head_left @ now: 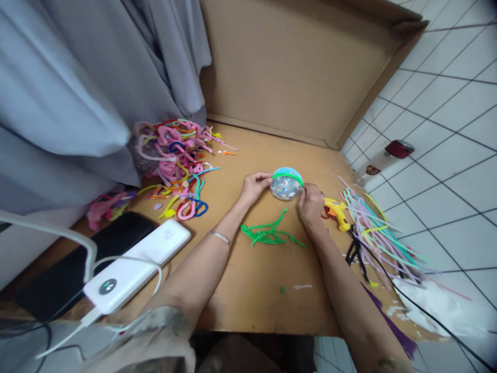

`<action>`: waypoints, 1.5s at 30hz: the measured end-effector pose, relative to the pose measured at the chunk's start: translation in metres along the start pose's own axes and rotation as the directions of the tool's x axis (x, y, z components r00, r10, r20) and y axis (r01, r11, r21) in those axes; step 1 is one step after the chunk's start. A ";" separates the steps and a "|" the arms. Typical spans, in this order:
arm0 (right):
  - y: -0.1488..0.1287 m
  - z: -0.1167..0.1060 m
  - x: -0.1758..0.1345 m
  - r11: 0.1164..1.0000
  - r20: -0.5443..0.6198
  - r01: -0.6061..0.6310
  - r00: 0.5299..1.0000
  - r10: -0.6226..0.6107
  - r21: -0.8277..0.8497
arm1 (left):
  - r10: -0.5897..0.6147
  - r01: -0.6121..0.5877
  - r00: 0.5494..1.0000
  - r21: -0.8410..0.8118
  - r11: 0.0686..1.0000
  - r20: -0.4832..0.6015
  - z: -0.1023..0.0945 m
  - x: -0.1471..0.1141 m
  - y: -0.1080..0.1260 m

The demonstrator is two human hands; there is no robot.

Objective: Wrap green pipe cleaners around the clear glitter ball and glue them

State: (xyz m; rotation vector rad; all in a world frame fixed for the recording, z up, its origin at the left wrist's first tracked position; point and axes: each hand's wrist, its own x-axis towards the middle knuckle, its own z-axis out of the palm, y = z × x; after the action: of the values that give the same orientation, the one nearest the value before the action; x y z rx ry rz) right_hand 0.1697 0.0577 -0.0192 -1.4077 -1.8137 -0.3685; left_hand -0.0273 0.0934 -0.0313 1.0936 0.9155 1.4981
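A round, ball-like piece [285,189], speckled and silvery below and light blue on top, is held between my two hands above the table. A bright green fuzzy pipe cleaner [288,177] runs across its front like a band. My left hand [254,187] pinches at its left edge, where the green strip ends. At the right edge, my right hand [310,203] is closed, fingertips against the piece; the exact grip there is hidden. Just below lie several loose green pipe cleaner pieces [267,235].
Tangled colourful pipe cleaners [174,150] heap at the back left. Near them lie a white power bank [140,264] and a black phone-like slab [89,264]. At right are a yellow glue gun [337,213], straight pipe cleaners [373,233] and a clear bottle [378,166]. Cardboard [291,67] stands behind.
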 end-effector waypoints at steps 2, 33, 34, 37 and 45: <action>0.001 0.000 0.000 1.000 -0.005 0.018 1.000 -0.018 -0.003 | -0.033 0.033 0.999 -0.054 0.998 0.015 -0.001 0.002 -0.001; -0.001 0.006 -0.001 0.987 -0.051 -0.083 0.995 0.091 0.135 | -0.119 0.121 0.993 -0.138 0.983 0.023 -0.001 -0.002 0.009; 0.000 0.006 -0.001 0.987 -0.051 -0.080 0.995 0.087 0.136 | -0.120 0.123 0.992 -0.142 0.982 0.027 -0.001 -0.002 0.009; 0.000 0.005 -0.001 0.988 -0.036 -0.077 0.996 0.082 0.136 | -0.121 0.124 0.992 -0.136 0.983 0.029 0.000 -0.002 0.009; 0.000 0.005 -0.001 0.990 -0.041 -0.036 0.998 0.042 0.139 | -0.091 0.093 0.995 -0.071 0.993 0.032 0.002 -0.004 0.009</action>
State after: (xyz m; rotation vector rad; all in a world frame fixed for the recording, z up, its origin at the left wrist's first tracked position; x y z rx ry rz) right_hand 0.1676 0.0602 -0.0226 -1.3270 -1.7397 -0.2467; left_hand -0.0280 0.0881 -0.0229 1.0048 0.8741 1.4258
